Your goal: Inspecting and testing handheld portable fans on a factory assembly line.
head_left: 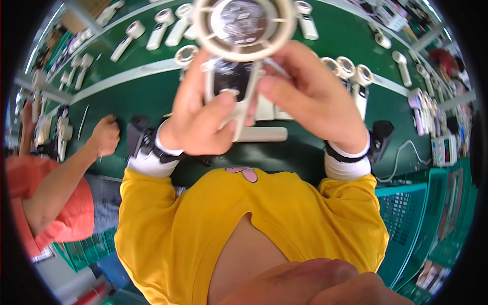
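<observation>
Close to the camera I hold up a cream handheld fan, its round head uppermost and slightly blurred. A glossy dark panel shows on its handle. My left hand is wrapped round the handle, thumb on the front near a small button. My right hand closes in on the handle's other side, thumb at its edge and some fingers hidden behind. A thin greyish strip shows by the right fingers; its kind is unclear. Below the hands a pale bar-shaped piece lies on the green table.
Several similar fans lie beyond my right hand, more along the far strips. At right stand a small meter box, a white cable and a teal basket. On the left, a co-worker's hand rests near the table edge.
</observation>
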Demonstrator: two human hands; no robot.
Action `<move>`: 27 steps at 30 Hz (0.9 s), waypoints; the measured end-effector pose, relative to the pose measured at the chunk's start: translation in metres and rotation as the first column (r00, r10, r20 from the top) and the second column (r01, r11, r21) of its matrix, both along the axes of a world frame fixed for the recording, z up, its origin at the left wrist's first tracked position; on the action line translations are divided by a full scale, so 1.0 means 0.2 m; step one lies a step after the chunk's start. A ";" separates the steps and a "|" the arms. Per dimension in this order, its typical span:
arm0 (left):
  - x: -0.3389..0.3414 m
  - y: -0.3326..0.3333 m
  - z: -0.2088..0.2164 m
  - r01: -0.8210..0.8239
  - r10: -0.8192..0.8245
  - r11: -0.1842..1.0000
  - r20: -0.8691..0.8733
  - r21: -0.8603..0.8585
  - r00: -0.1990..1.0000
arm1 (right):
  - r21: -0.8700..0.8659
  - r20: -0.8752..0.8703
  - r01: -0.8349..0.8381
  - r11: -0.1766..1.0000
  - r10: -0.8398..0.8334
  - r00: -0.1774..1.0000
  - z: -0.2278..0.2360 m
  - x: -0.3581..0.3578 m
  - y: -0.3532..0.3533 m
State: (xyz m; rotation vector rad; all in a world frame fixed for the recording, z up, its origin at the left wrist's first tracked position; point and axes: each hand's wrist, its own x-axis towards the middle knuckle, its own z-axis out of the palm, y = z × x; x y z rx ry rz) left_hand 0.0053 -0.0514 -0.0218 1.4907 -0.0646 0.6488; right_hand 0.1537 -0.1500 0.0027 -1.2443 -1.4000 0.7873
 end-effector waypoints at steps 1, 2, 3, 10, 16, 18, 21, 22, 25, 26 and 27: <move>0.00 0.00 0.00 -0.014 0.015 1.000 0.016 -0.024 1.000 | -0.057 -0.021 -0.047 0.997 0.046 0.999 0.01 0.00 -0.01; -0.01 0.00 0.00 -0.034 0.035 0.998 0.027 -0.047 0.999 | -0.057 -0.015 -0.015 0.998 0.014 1.000 0.02 -0.02 -0.01; -0.02 0.01 0.00 -0.004 0.006 0.999 0.032 -0.047 0.999 | -0.042 0.003 -0.008 0.999 0.008 1.000 0.03 -0.03 -0.01; -0.02 0.03 -0.01 0.011 -0.010 1.000 0.042 -0.025 0.999 | -0.014 0.055 0.002 1.000 -0.001 0.998 0.03 -0.04 -0.01; -0.01 0.04 0.00 0.007 -0.006 1.000 0.039 -0.023 0.999 | 0.084 0.390 0.020 0.996 -0.051 0.920 0.01 0.01 -0.01; -0.01 0.05 0.01 -0.016 0.016 1.000 0.032 -0.010 0.999 | 0.062 0.488 0.009 0.998 -0.038 0.872 0.01 0.05 -0.01; 0.00 0.06 0.03 -0.036 0.035 0.997 -0.018 -0.071 0.999 | -0.075 0.698 -0.200 0.977 0.194 0.689 -0.03 0.16 0.02; 0.00 0.06 0.03 -0.048 0.044 0.994 -0.043 -0.099 0.998 | -0.076 0.697 -0.200 0.977 0.195 0.690 -0.05 0.20 0.04; 0.01 0.09 0.01 -0.030 0.025 0.993 -0.044 -0.117 0.999 | -0.050 0.645 -0.318 0.947 0.274 0.713 -0.09 0.39 0.11; 0.02 0.10 0.00 -0.022 0.017 0.992 -0.044 -0.126 0.999 | -0.052 0.644 -0.317 0.947 0.275 0.714 -0.08 0.45 0.12; 0.02 0.11 -0.01 -0.028 0.023 0.991 -0.044 -0.131 0.999 | -0.140 0.538 -0.238 0.961 0.276 0.796 -0.08 0.51 0.15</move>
